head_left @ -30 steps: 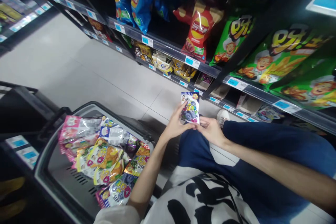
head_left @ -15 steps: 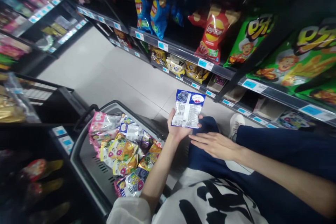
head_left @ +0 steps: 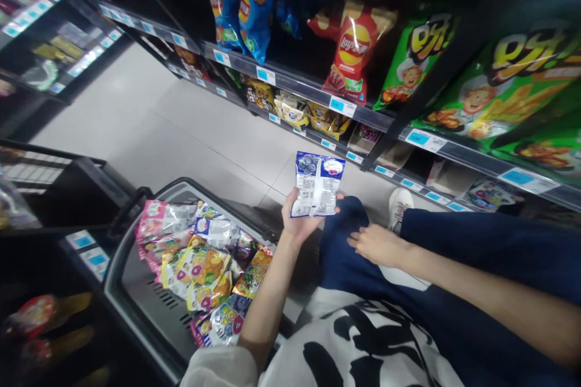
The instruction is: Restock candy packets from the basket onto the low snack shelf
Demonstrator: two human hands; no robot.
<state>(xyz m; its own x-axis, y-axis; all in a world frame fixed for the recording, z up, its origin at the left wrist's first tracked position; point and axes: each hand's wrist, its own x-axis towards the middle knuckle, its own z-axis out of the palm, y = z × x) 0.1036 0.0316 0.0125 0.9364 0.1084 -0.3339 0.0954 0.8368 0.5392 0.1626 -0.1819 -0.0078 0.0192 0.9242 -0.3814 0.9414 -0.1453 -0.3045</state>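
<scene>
In my left hand [head_left: 300, 227] is a small blue-and-white candy packet [head_left: 316, 186] with blueberries printed at its top. Its printed back and central seam face up at me, and my fingers wrap round its sides and lower edge. To the right, over my dark blue trousers, my right hand [head_left: 379, 245] is loosely closed with curled fingers and nothing visible in it. A grey shopping basket [head_left: 136, 302] stands at my left, holding several colourful candy packets [head_left: 204, 261]. My left forearm passes over the basket's right side and hides part of it.
A dark shelf unit runs along the front and right, with a red Lay's chip bag [head_left: 354, 51], blue chip bags [head_left: 255, 24] and green snack bags [head_left: 494, 91]. Grey floor tiles [head_left: 200, 127] lie between. Another dark rack [head_left: 40, 272] stands at the left.
My right hand has drawn away to the right from the packet, its stretched fingers now curled. My left hand still holds the packet. The whole view has shifted slightly.
</scene>
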